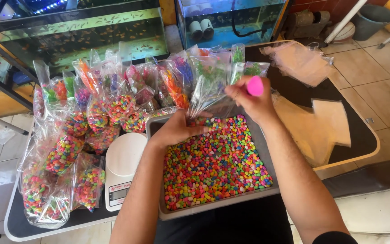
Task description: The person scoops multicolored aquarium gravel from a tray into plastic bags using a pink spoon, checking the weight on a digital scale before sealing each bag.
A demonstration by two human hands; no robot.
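A grey tray [262,143] in front of me is full of small multicoloured pebbles [215,165]. My left hand [177,129] rests at the tray's far edge, pinching the bottom of a clear plastic bag [209,92] that holds a green plastic plant. My right hand [249,99] is raised over the tray's back right corner, gripping a pink scoop [255,86] and touching the same bag's side.
Several filled bags of pebbles and plastic plants [91,122] pile up to the left and behind the tray. A white scale [122,169] stands left of the tray. Empty clear bags [301,61] lie at right. Fish tanks [82,31] stand behind the table.
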